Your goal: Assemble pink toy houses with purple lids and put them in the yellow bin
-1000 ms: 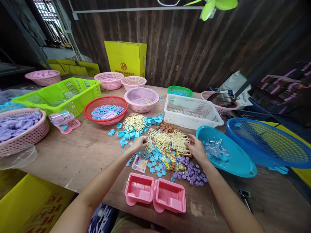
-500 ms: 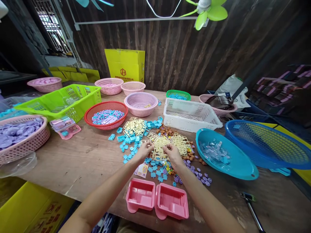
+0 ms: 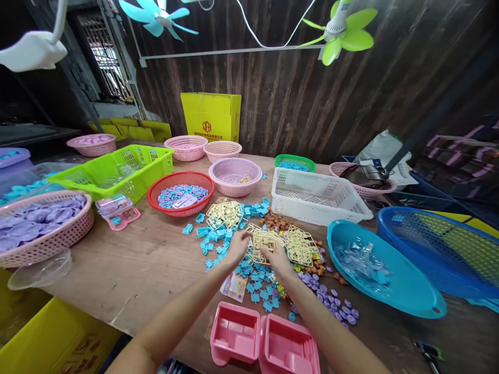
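Cream frame (image 3: 264,240) between both hands, over the cluttered middle of the table (image 3: 156,265). Left hand (image 3: 237,249): thumb and fingers pinch its left side. Right hand (image 3: 277,258): fingers grasp its near right edge. Thin plastic probably flexes; best kept level, clear of neighbouring frames (image 3: 300,247), which could snag.

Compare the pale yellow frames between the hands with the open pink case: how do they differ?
Colour: the frames are pale yellow, the case is pink.
Build: the frames are flat, open lattices, while the case has two deep, solid-walled halves.
Place: the frames are between the left hand and the right hand; the case sits nearer the person.
Both look like plastic.
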Motion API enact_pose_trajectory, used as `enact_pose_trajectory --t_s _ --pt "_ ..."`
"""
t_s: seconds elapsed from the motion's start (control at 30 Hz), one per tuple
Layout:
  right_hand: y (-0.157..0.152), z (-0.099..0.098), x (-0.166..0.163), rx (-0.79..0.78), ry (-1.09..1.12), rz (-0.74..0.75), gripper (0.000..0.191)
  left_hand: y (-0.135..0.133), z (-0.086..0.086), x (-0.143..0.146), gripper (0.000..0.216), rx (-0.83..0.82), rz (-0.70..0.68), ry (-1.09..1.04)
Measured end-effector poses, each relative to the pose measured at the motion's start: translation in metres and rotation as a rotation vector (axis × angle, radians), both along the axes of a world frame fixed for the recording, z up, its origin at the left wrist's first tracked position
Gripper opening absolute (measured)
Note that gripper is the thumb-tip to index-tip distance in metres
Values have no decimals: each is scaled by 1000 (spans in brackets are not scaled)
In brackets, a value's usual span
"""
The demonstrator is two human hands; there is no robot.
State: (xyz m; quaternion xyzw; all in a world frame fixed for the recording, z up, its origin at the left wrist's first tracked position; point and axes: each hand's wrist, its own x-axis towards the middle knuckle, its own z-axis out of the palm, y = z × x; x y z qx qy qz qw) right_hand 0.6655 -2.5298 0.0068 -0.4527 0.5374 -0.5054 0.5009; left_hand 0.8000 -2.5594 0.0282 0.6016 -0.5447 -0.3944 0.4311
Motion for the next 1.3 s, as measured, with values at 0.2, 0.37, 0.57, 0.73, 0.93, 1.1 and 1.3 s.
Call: enact_pose_trajectory --t_s 0.2,0.37,0.57,0.73,0.93,1.1,1.3 --pt "4 10 -22 0 85 45 50 -52 7 73 52 14 239 -546" --pt "10 5 -29 -18 194 108 44 -58 10 87 32 31 142 -773" --pt "14 9 -29 -478 669 328 13 -30 25 82 15 52 -28 -851" --pt "13 14 -11 -707 942 464 16 -10 33 83 26 49 -24 -918" --pt "19 19 3 -882 1093 476 11 8 41 81 21 -28 -351 -796" --pt "21 22 1 -685 1182 485 18 13 42 57 19 -89 -628 -563" --pt "35 18 -47 -389 1084 350 12 -32 12 28 48 -139 -380 -654"
